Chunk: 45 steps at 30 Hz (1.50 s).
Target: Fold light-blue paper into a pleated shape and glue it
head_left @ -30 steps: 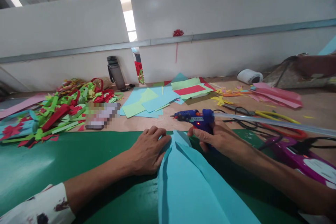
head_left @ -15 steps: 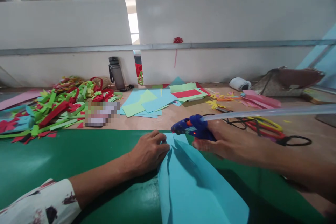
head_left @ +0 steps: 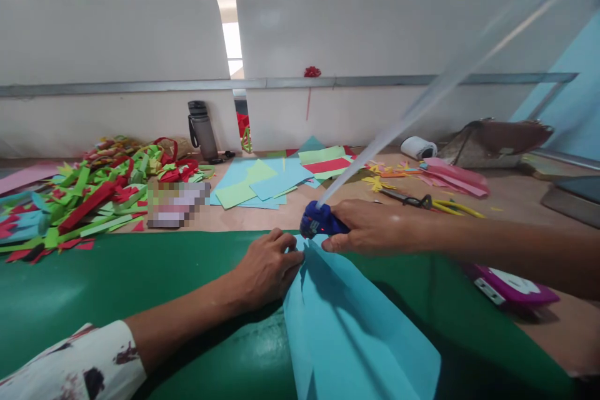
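My left hand pinches the far left edge of a folded sheet of light-blue paper, which lies with a raised fold on the green mat. Wrapped in my right hand is a blue glue gun, its nose tipped down over the far end of the paper, close to my left fingertips. The nozzle tip is hidden, so I cannot tell whether it touches the paper. A long clear glue stick sticks out of the gun, slanting up to the right.
Green and red paper strips are heaped at left, near a grey bottle. Coloured sheets lie at the back. Scissors, a magenta box and a handbag are at right. The green mat covers the front.
My right hand has moved left and tilted the glue gun nose-down over the paper; the glue stick swung from nearly level to a steep slant. My left hand stays on the paper.
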Tool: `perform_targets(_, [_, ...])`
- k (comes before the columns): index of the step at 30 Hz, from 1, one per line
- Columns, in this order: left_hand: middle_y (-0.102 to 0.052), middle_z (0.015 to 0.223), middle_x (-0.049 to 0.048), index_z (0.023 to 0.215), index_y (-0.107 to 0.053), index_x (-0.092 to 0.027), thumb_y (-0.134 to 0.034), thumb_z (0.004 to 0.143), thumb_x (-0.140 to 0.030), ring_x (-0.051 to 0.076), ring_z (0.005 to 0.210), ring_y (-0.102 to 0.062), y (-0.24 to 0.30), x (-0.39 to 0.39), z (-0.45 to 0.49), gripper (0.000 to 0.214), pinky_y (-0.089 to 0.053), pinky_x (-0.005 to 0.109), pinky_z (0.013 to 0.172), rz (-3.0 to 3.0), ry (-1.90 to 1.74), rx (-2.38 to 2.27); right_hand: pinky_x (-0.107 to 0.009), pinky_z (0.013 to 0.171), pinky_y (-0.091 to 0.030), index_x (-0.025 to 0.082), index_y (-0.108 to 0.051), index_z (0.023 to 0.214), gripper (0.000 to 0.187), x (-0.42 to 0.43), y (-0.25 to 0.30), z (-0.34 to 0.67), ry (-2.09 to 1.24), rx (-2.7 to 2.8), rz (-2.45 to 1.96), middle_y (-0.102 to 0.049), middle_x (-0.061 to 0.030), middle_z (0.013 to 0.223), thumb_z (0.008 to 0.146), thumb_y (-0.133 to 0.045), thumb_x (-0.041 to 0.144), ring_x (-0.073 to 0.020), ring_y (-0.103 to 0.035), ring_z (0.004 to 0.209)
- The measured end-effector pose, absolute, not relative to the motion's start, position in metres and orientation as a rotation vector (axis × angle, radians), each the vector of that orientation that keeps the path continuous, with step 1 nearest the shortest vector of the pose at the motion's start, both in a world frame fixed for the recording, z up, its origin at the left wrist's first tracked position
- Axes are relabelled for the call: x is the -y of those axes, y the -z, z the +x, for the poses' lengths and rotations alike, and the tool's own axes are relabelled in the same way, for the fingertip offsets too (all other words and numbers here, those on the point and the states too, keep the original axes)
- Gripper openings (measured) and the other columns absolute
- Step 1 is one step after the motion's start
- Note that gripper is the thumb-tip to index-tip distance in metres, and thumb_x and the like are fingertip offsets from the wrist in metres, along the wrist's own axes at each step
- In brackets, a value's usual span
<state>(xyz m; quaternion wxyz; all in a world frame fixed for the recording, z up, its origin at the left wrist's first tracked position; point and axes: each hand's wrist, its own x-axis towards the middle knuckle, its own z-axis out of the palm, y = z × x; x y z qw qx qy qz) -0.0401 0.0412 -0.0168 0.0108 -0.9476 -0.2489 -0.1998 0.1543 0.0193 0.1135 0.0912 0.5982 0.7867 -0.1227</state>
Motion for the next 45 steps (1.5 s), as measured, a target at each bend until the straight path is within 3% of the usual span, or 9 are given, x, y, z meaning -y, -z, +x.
perform_targets(8, [-0.059, 0.092, 0.0077, 0.089, -0.067, -0.018, -0.043, 0.091, -0.019, 0.020, 0.083, -0.048, 0.0146, -0.0413, -0.0405, 0.024, -0.043, 0.032, 0.071, -2.986, 0.624, 0.789, -0.028, 0.055, -0.033, 0.017, -0.053, 0.082, 0.033, -0.0276, -0.1105, 0.1551, 0.420, -2.257, 1.723, -0.058, -0.0059, 0.083, 0.078, -0.050, 0.050, -0.0182, -0.053, 0.070])
perform_targets(33, [-0.058, 0.092, 0.0072, 0.091, -0.067, -0.019, -0.045, 0.091, -0.018, 0.020, 0.083, -0.047, 0.0146, -0.0410, -0.0412, 0.022, -0.043, 0.032, 0.071, -2.981, 0.622, 0.811, -0.028, 0.053, -0.033, 0.018, -0.049, 0.076, 0.029, -0.0297, -0.1095, 0.1547, 0.465, -2.270, 1.734, -0.055, -0.0048, 0.075, 0.078, -0.050, 0.047, -0.0170, -0.051, 0.065])
perform_targets(40, [-0.058, 0.091, 0.0076, 0.092, -0.067, -0.019, -0.044, 0.092, -0.019, 0.020, 0.081, -0.047, 0.0144, -0.0407, -0.0405, 0.023, -0.044, 0.032, 0.071, -2.982, 0.616, 0.810, -0.028, 0.049, -0.031, 0.019, -0.047, 0.071, 0.032, -0.0274, -0.1087, 0.1585, 0.526, -2.261, 1.724, -0.052, -0.0021, 0.065, 0.079, -0.048, 0.049, -0.0144, -0.049, 0.056])
perform_targets(45, [-0.059, 0.093, 0.0072, 0.091, -0.067, -0.020, -0.044, 0.091, -0.019, 0.020, 0.083, -0.047, 0.0155, -0.0413, -0.0410, 0.023, -0.044, 0.033, 0.071, -2.988, 0.606, 0.827, -0.028, 0.052, -0.033, 0.018, -0.048, 0.071, 0.029, -0.0302, -0.1093, 0.1585, 0.521, -2.284, 1.739, -0.055, -0.0035, 0.069, 0.078, -0.050, 0.046, -0.0160, -0.051, 0.061])
